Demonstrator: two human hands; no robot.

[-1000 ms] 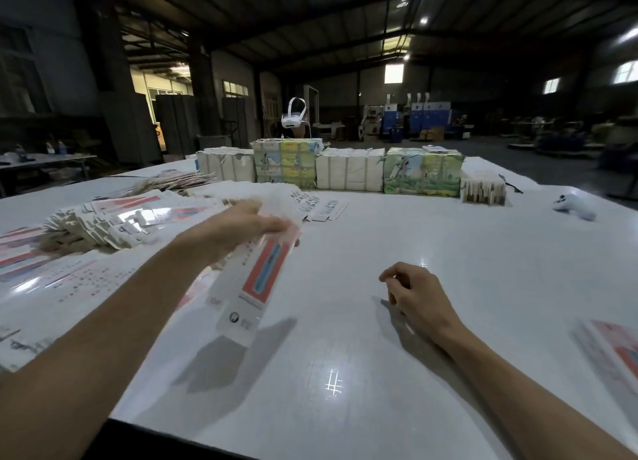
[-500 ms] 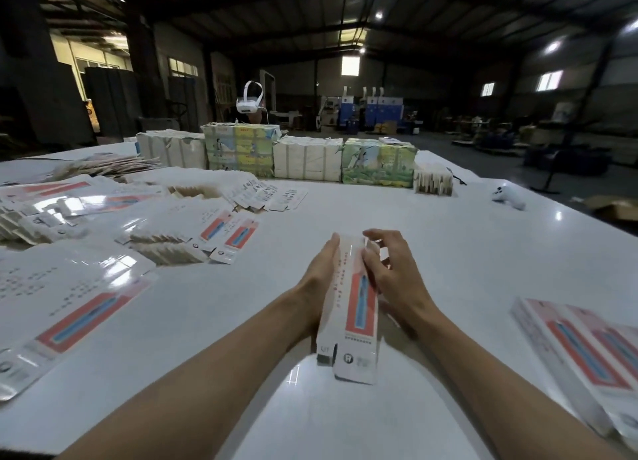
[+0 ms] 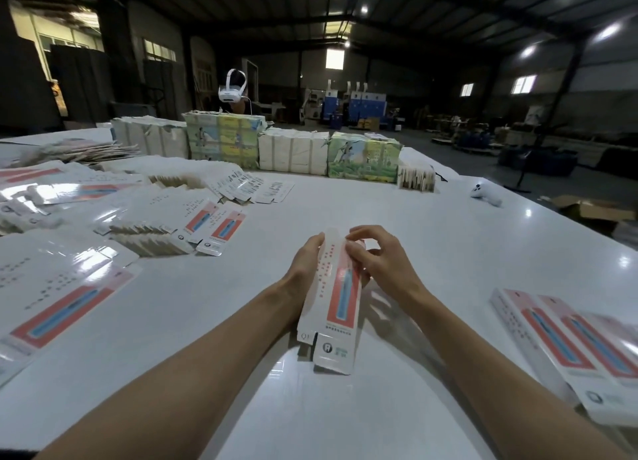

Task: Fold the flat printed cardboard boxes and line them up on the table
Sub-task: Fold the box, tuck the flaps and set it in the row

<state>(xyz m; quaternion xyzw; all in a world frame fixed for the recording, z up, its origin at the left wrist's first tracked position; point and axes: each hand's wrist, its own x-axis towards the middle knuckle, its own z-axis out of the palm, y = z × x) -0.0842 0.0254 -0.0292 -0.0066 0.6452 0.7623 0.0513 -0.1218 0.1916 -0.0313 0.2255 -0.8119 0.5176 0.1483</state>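
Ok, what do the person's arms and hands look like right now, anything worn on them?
Both forearms are bare to the frame edge, with no sleeves in view. The left hand and right hand wear no gloves; no watch, bracelet or ring shows. Part of the left hand is hidden behind the white and red printed cardboard box, so it cannot be checked.

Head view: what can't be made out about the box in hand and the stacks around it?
- box: far end partly hidden by the right hand; left wall covered by the left hand.
- Print on the box: too small and blurred to read.
- folded boxes: blurred, cut off by the right and bottom edges; count unknown.
- flat blanks: cut off by the left edge.
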